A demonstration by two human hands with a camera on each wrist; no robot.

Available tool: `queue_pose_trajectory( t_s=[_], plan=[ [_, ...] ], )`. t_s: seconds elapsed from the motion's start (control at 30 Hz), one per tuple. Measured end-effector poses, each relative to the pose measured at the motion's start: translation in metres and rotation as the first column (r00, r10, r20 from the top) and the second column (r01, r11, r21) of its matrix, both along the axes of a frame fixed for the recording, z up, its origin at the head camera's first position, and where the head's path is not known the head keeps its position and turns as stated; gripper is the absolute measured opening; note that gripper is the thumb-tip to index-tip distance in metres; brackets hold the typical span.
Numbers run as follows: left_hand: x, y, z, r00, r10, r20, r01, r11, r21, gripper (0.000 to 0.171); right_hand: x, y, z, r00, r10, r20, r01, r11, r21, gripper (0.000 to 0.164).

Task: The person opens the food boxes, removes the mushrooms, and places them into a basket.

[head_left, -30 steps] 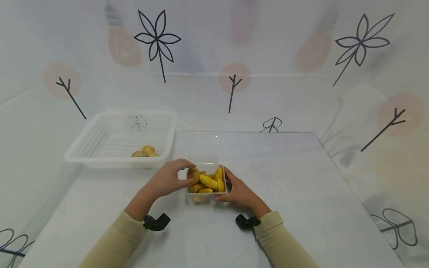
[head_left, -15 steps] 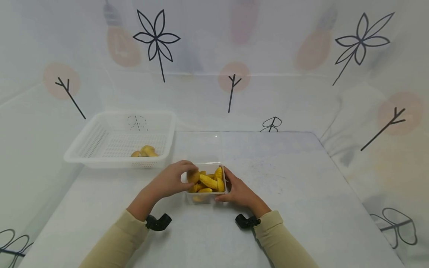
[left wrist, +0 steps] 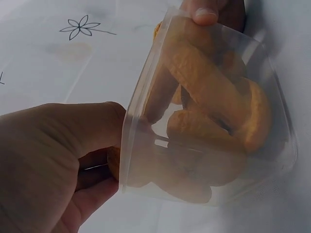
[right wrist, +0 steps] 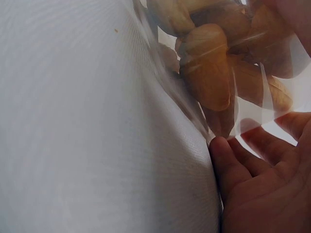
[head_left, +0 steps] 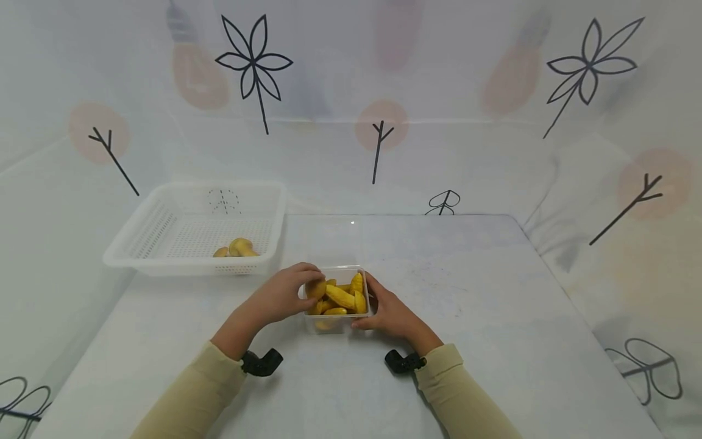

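Note:
A clear plastic container, filled with several yellow pieces, stands on the white table. Some pieces are long and curved, and one at the back right looks ridged. My left hand pinches a round yellow-brown piece at the container's left side, just inside the rim. Fingers hide part of that piece; in the left wrist view the left hand reaches over the rim. My right hand grips the container's right side, thumb near the front corner. The right wrist view shows its fingertips against the clear wall.
A white perforated basket stands at the back left, with a few yellow pieces near its front wall. Behind the table hangs a white cloth with printed flowers. Each wrist wears a black camera.
My left hand has shifted slightly to the right with the round piece. The right hand stays on the container, which has not visibly moved on the table.

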State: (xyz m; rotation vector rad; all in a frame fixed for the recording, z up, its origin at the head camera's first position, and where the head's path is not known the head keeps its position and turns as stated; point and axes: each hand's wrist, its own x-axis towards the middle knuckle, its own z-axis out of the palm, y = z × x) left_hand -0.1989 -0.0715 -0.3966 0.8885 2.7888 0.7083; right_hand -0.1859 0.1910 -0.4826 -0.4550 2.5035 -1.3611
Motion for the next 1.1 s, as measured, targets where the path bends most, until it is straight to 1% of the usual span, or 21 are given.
queue_pose_trajectory(
  t_s=[0.33,0.5,0.7,0.83,1.0,1.1],
  plan=[
    [-0.001,0.001,0.004,0.997,-0.051,-0.054,0.049,0.998,-0.028,0.042,0.0,0.0,0.001,1.0,0.008,-0.003,-0.008,1.0,-0.013,0.117],
    [-0.002,0.001,0.005,0.994,-0.072,-0.083,0.072,0.997,-0.002,0.04,0.0,0.0,-0.001,0.999,0.017,-0.027,-0.017,1.0,-0.013,0.117],
    [-0.002,-0.001,0.012,0.993,-0.059,-0.101,0.063,0.997,0.036,0.04,-0.001,0.0,-0.001,0.999,0.018,-0.04,-0.018,1.0,-0.007,0.117],
    [-0.002,-0.005,0.017,0.99,-0.052,-0.13,0.059,0.997,0.054,0.038,-0.001,0.001,0.0,0.999,0.009,-0.036,-0.009,1.0,0.006,0.118],
    [0.0,-0.008,0.022,0.99,-0.033,-0.135,0.041,0.998,0.056,0.038,-0.001,0.001,-0.001,0.999,0.009,-0.034,-0.009,1.0,0.007,0.118],
    [0.002,-0.01,0.025,0.991,-0.018,-0.134,0.029,0.997,0.077,0.037,0.0,0.001,-0.001,1.0,0.012,-0.028,-0.012,1.0,0.001,0.117]
  ],
)
